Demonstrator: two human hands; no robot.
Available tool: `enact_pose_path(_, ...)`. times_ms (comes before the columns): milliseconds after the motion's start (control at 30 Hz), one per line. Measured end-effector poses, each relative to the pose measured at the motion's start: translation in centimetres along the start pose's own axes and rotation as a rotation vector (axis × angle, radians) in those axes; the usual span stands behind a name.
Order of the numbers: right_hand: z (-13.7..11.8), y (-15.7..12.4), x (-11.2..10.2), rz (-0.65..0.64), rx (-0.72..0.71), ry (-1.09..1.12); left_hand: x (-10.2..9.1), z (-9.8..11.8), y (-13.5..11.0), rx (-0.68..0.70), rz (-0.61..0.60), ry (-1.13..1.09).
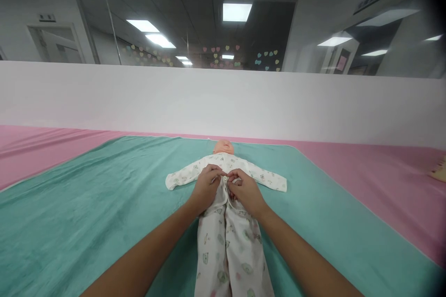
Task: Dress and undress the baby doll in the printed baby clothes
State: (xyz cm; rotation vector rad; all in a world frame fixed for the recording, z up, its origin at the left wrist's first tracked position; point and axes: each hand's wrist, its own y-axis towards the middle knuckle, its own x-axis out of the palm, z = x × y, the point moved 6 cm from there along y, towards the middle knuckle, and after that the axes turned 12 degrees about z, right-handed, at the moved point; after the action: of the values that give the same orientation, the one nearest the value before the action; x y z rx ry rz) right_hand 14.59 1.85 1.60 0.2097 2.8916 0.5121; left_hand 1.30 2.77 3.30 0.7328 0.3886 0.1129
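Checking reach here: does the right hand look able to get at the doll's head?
Probably yes: the right hand sits at the front of the printed top, and nothing stands between it and the doll's head.

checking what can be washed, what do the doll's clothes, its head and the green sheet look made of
Clothes: probably matte cotton, from the soft folds. Head: likely smooth vinyl or plastic, with a rounded, moulded form. Green sheet: perhaps matte plush fleece, given its brushed, uneven shading.

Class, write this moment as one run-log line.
left hand: pinching shirt front | right hand: likewise | doll: lying on teal sheet
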Motion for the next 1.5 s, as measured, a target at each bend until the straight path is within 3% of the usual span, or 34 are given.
enact_pose_path(267, 0.4, 0.0, -0.3, 0.001, 0.052, -0.007, -0.2, -0.2, 0.0, 0.007, 0.017, -0.01)
enact_pose_path(400, 0.6, 0.1, -1.1, 0.09, 0.051, -0.018, -0.4, 0.4, -0.2, 0.067, -0.012, 0.068)
enact_pose_path(600, -0.3, 0.6, -2.6, 0.247, -0.172, -0.182, -0.4, 0.9, -0.2, 0.211, -0.107, 0.219)
enact_pose_path(733, 1.0, 1.6, -4.0, 0.279, -0.32, -0.313, -1.1, -0.9, 0.4, 0.148, -0.118, 0.268)
enact_pose_path(900, 5.3, 3.3, -5.4, 0.206, -0.259, -0.468, -2.3, -5.0, 0.8, 0.043, -0.19, 0.41)
enact_pose_path(1000, 6.4, 3.7, -6.3, 0.189, -0.289, -0.552, -4.1, -7.5, 0.6, 0.023, -0.189, 0.55)
enact_pose_path(1067, 7.0, 3.8, -7.7, 0.19, -0.293, -0.637, -6.4, -9.4, 0.4, -0.049, -0.17, 0.602)
enact_pose_path(1200, 8.9, 3.7, -13.2, 0.247, -0.099, -0.778, -12.1, -12.9, -0.6, -0.27, -0.173, 0.651)
enact_pose_path(1300, 10.1, 3.4, -17.8, 0.32, 0.051, -0.81, -15.7, -13.7, -0.7, -0.347, -0.08, 0.71)
enact_pose_path(1400, 10.6, 3.1, -20.4, 0.42, 0.125, -0.824, -16.9, -13.6, -0.6, -0.429, 0.011, 0.75)
enact_pose_path(1500, 10.8, 3.1, -20.6, 0.445, 0.15, -0.804, -16.0, -13.0, -0.7, -0.474, 0.009, 0.716)
